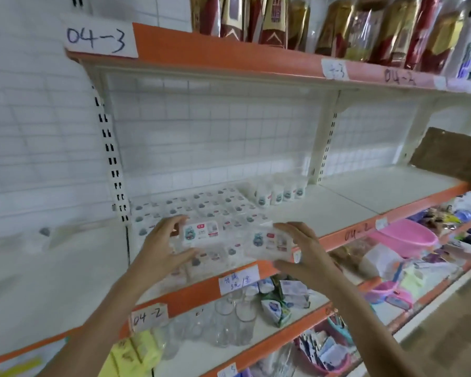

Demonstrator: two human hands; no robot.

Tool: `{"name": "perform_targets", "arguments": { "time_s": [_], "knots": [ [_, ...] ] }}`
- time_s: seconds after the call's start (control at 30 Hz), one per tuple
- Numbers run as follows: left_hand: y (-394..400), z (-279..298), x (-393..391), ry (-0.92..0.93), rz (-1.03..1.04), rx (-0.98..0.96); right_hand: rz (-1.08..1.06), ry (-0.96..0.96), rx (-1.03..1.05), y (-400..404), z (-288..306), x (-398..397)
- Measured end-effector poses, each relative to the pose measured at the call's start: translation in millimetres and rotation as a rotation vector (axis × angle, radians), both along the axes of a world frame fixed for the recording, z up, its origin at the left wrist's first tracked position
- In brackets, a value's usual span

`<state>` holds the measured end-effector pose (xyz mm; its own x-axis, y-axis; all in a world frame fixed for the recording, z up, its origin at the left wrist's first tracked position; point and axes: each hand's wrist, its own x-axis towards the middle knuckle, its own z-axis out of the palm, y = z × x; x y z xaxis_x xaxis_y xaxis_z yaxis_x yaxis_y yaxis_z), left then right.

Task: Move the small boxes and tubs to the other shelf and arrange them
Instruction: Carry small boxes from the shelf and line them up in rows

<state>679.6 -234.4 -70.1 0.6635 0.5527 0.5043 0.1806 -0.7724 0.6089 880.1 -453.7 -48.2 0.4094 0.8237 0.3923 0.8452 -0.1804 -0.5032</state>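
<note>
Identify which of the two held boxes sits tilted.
The box in the right hand, box, is tilted; the left hand's box is level.

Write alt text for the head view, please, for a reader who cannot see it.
The left hand and the right hand each hold a small white box over rows of similar boxes on a white shelf. White tubs stand behind them.

Two bare forearms, no sleeves.
</note>
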Motion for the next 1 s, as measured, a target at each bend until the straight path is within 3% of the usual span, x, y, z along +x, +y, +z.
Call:
{"name": "perform_targets", "arguments": {
  "time_s": [0.2, 0.4, 0.6, 0.8, 1.0],
  "knots": [
    [28.1, 6.4, -19.8, 0.071, 0.229, -0.057, 0.303, -0.166, -0.09, 96.1, 16.6, 24.5],
    [29.8, 2.3, -50.0, 0.089, 0.432, -0.253, 0.5, -0.262, -0.272, 164.0, -1.7, 21.8],
    [16.8, -11.0, -53.7, 0.038, 0.537, -0.413, 0.498, -0.408, -0.329, 186.4, -18.7, 14.7],
    [11.2, -20.4, -43.5, 0.098, 0.549, -0.391, 0.538, -0.354, -0.312, 181.9, -25.0, 16.4],
    [14.0, -30.9, -27.1, 0.097, 0.558, -0.336, 0.481, -0.439, -0.26, 177.5, -31.4, 15.4]
  ]
}}
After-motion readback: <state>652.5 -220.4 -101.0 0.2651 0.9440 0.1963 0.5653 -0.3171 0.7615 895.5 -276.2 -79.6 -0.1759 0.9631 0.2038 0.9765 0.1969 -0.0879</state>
